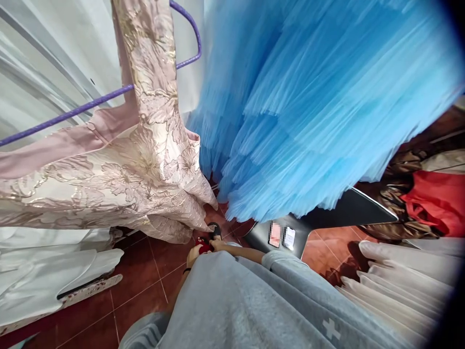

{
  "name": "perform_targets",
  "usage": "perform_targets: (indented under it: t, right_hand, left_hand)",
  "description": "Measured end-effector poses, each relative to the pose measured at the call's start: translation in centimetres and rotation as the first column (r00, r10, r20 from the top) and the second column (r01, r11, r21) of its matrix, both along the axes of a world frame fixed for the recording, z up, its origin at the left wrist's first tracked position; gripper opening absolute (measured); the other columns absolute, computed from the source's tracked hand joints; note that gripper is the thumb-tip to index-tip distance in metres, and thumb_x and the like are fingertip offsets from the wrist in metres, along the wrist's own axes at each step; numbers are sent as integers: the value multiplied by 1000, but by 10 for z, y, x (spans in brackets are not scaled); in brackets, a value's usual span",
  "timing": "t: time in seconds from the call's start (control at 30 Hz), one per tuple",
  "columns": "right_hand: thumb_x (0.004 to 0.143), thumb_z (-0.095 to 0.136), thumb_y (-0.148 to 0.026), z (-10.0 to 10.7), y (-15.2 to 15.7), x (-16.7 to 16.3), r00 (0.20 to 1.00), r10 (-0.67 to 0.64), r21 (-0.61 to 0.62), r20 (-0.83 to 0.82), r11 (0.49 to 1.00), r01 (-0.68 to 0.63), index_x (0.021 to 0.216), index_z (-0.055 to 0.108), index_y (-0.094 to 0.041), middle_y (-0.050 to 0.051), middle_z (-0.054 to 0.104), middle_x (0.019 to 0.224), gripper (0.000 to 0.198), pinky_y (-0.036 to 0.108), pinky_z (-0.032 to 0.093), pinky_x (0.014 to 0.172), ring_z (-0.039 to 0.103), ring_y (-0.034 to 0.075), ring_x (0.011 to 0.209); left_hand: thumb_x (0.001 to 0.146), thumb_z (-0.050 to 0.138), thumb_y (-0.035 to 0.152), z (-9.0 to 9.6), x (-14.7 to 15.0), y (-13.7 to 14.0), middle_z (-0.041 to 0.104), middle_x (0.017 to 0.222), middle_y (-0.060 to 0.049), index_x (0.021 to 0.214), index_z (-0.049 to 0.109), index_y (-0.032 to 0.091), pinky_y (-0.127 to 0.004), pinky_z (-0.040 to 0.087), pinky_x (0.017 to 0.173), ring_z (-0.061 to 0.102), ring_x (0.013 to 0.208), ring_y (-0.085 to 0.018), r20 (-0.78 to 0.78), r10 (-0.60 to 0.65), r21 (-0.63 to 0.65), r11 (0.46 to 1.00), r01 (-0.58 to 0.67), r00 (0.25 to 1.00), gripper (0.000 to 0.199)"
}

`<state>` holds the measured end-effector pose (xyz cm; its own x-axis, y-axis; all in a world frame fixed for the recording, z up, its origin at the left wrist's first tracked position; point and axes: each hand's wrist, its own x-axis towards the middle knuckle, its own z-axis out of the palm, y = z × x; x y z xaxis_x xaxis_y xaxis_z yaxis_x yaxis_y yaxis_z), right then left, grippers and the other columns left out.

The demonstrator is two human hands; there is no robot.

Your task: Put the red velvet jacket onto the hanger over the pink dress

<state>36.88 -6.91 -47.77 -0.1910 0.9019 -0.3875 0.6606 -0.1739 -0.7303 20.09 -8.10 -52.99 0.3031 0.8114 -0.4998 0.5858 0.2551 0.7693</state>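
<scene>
Low in front of my grey shirt, my left hand (193, 255) is closed at the edge of a small red item (204, 245) with pale specks; its kind is too small to make out. My right hand (218, 244) meets it from the other side, fingers closed around its edge. Above my hands hangs a pink and gold brocade dress (152, 150) on a purple hanger (72, 114). To its right, a large blue tulle skirt (301, 106) fills the upper view.
A black chair (312, 218) holds two phones, one with a pinkish screen (275, 235) and one with a white screen (289, 237). White garments (83, 261) hang at left, pale pleated cloth (399, 291) and red cloth (441, 198) at right. The floor (145, 286) is red tile.
</scene>
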Motion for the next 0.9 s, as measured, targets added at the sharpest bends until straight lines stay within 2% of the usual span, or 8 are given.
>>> perform_targets:
  t: [0.17, 0.3, 0.43, 0.53, 0.63, 0.7, 0.8, 0.9]
  right_hand:
    - [91, 62, -38, -48, 7, -1, 999, 8, -235, 52, 972, 5, 103, 62, -14, 5, 64, 101, 26, 33, 54, 81, 62, 15, 90]
    - [82, 66, -19, -67, 25, -9, 998, -52, -182, -41, 982, 44, 118, 60, -12, 12, 63, 120, 37, 42, 48, 98, 59, 23, 112]
    - [71, 64, -9, -61, 42, -16, 978, -63, -43, -198, 998, 55, 137, 49, -10, 19, 46, 147, 68, 43, 32, 115, 41, 30, 137]
    - [67, 58, -7, -37, 52, -16, 943, 8, 34, -333, 999, 3, 146, 39, -16, 14, 40, 154, 82, 39, 33, 117, 37, 26, 143]
    - [70, 50, -8, 2, 62, -13, 815, 99, 118, -572, 992, -39, 153, 26, -22, 10, 37, 157, 87, 35, 37, 115, 38, 19, 144]
    - [72, 57, -15, 32, 70, -11, 758, 171, 203, -629, 978, -51, 153, 25, -21, 12, 33, 159, 88, 40, 34, 118, 34, 22, 146]
    - [72, 61, -16, 75, 81, -12, 883, 216, 357, -416, 932, -60, 145, 45, -18, 13, 47, 150, 74, 49, 29, 120, 43, 27, 140]
    - [76, 41, -8, 113, 90, -13, 939, 160, 487, -305, 873, 9, 125, 64, -19, 10, 66, 129, 55, 44, 43, 111, 61, 23, 122]
  left_hand:
    - [59, 71, 21, -23, 1, 20, 60, 61, 0, 67, 66, 22, -33, 39, 64, 56, 62, -17, 23, 128, -41, 991, -127, 992, 10]
    - [56, 73, 33, -25, -3, 38, 59, 60, 1, 62, 60, 19, -30, 41, 63, 54, 62, -16, 112, 282, -28, 959, -281, 953, 20]
    - [56, 75, 48, 3, -13, 55, 57, 61, 2, 68, 55, 17, -26, 42, 60, 51, 58, -13, 218, 459, -42, 886, -462, 861, 39]
    - [60, 76, 51, 38, -16, 68, 61, 69, 2, 76, 55, 17, -26, 46, 65, 55, 62, -12, 322, 552, -57, 822, -566, 770, 43]
    - [66, 70, 53, 80, -14, 83, 66, 80, -1, 81, 57, 18, -28, 50, 74, 61, 74, -15, 440, 586, -68, 778, -625, 681, 40]
    - [69, 61, 52, 112, -12, 91, 69, 85, -4, 86, 59, 19, -32, 51, 79, 65, 82, -19, 549, 578, -123, 771, -625, 604, 37]
    - [64, 60, 39, 158, -13, 95, 70, 89, -5, 94, 61, 19, -34, 51, 78, 66, 86, -23, 690, 490, -175, 827, -535, 532, 35]
    - [60, 69, 23, 186, -20, 90, 70, 94, -3, 100, 60, 20, -31, 49, 79, 65, 87, -20, 675, 338, -11, 893, -450, 655, 42]
